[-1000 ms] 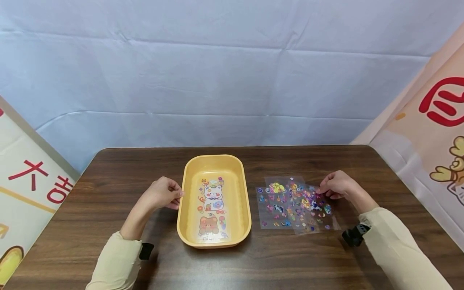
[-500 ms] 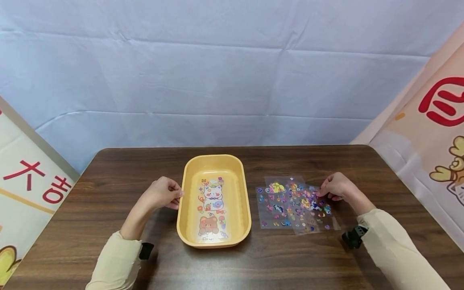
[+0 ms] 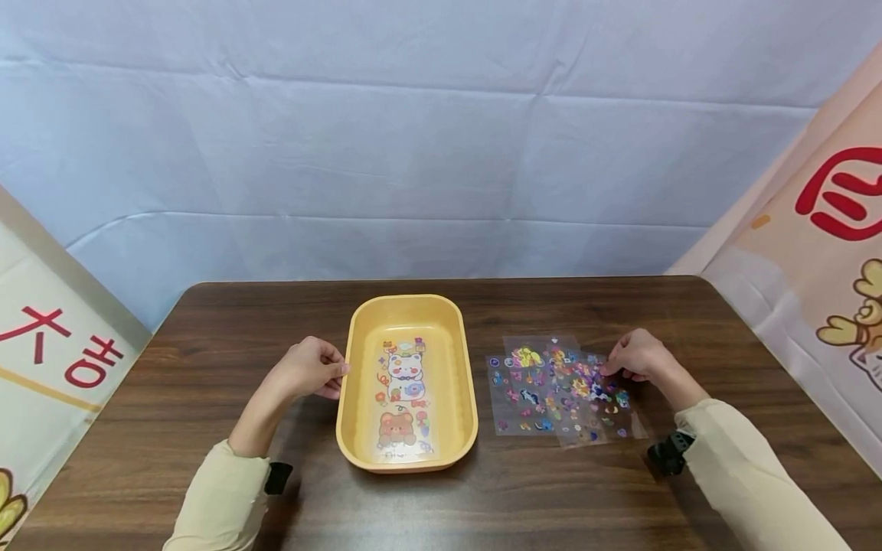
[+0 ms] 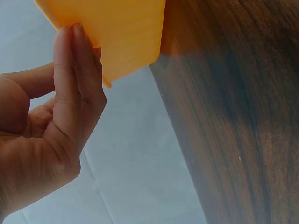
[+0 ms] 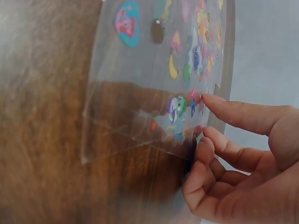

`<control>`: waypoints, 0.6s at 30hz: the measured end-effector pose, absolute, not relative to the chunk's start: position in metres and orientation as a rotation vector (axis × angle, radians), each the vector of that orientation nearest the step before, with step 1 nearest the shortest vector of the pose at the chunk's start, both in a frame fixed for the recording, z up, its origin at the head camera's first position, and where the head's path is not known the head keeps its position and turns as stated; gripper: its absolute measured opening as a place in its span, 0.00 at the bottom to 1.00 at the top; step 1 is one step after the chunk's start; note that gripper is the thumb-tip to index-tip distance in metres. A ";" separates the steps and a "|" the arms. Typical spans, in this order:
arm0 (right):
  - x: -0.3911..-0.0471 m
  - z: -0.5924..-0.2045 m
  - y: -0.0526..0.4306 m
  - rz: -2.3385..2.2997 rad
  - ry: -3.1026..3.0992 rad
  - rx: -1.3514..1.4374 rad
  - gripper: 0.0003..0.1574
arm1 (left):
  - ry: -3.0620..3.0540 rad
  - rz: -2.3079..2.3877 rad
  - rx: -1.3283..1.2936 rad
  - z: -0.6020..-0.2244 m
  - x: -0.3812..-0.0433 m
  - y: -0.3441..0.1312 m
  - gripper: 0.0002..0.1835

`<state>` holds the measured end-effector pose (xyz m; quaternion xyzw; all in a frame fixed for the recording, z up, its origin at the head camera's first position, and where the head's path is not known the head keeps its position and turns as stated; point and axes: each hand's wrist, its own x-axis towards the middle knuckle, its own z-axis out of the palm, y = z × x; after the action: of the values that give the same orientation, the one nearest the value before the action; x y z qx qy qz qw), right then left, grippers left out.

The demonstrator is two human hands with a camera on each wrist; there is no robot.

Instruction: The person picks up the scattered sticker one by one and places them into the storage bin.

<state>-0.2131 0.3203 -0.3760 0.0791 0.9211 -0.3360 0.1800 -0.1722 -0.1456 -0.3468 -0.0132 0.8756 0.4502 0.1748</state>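
A yellow plastic tray [image 3: 472, 398] lies left of centre on the table. In it is a clear sticker sheet [image 3: 405, 398] printed with a white bear and a brown bear. My left hand [image 3: 308, 370] pinches the tray's left rim; the left wrist view shows its fingers along the tray's outer wall [image 4: 128, 37]. To the tray's right, clear sticker sheets [image 3: 544, 398] with small colourful figures overlap one another. At their right edge my right hand [image 3: 641, 358] pinches a sheet between thumb and forefinger. Sheet corners [image 5: 126, 126] show in the right wrist view, where the other fingers are curled.
A dark wood-grain table [image 3: 579, 497] carries everything. Behind it hangs a pale cloth [image 3: 413, 153]. Printed banners stand at the left [image 3: 62, 352] and right [image 3: 827, 260] sides. Each wrist wears a black camera strap [image 3: 670, 453].
My right forearm has shifted slightly left, its hand staying at the sheets' edge. The left banner has shifted left in view. My left hand, the tray and the sheets stay in place.
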 end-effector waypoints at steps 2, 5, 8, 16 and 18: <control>-0.213 -0.376 0.320 -0.937 2.608 0.225 0.12 | 2.482 1.277 -0.036 -0.348 -0.173 -0.146 0.07; -0.214 -0.377 0.318 -0.932 2.602 0.244 0.11 | 2.480 1.282 -0.034 -0.350 -0.174 -0.147 0.07; -0.215 -0.378 0.318 -0.931 2.593 0.258 0.10 | 2.477 1.286 -0.034 -0.352 -0.176 -0.147 0.07; -0.213 -0.376 0.316 -0.889 2.608 0.235 0.14 | 2.468 1.300 -0.026 -0.353 -0.176 -0.147 0.07; -0.212 -0.375 0.315 -0.871 2.615 0.216 0.14 | 2.468 1.297 -0.030 -0.353 -0.176 -0.147 0.07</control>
<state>-0.2123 0.3150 -0.3746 0.0767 0.9291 -0.3096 0.1874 -0.1760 -0.1472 -0.3526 -0.0105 0.8714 0.4579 0.1758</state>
